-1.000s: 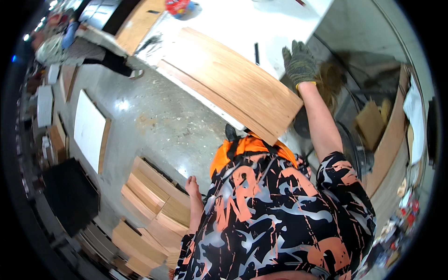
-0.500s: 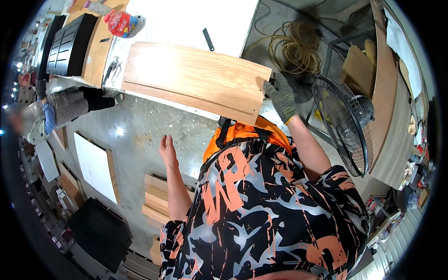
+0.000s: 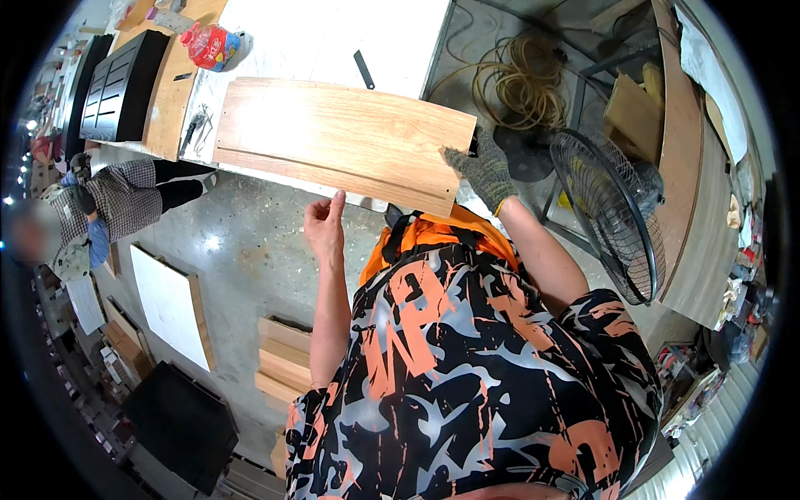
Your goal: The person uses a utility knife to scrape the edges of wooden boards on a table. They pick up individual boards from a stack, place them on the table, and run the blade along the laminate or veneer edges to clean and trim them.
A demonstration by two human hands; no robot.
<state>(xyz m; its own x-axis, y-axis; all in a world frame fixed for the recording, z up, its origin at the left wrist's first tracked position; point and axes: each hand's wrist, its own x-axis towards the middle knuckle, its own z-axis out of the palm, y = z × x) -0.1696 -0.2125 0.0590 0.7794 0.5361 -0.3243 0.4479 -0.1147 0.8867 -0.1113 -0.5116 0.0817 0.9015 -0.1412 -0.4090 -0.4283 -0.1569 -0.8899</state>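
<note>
A wood-grain board (image 3: 342,137) lies across the white worktable in front of me, a long groove running near its front edge. My right hand (image 3: 485,171), in a grey knit glove, is closed over the board's right end with its fingertips on the top face. Something small and dark shows beside that hand, too little to name. My bare left hand (image 3: 325,227) is just short of the board's front edge, thumb apart and fingers loosely bent, holding nothing. Behind the board lies a flat black strip (image 3: 364,70) with a hole at one end.
A red-capped bottle (image 3: 210,47) stands at the worktable's (image 3: 333,33) back left, near black panels (image 3: 125,87). On my right are a black fan (image 3: 608,217) and a coiled hose (image 3: 521,83). Another person (image 3: 117,200) stands at left. Boards (image 3: 283,358) lie on the floor.
My left hand has risen toward the board's front edge, its fingers bending. My right hand has shifted left, its fingertips farther over the board's end. The other person's hands have come together.
</note>
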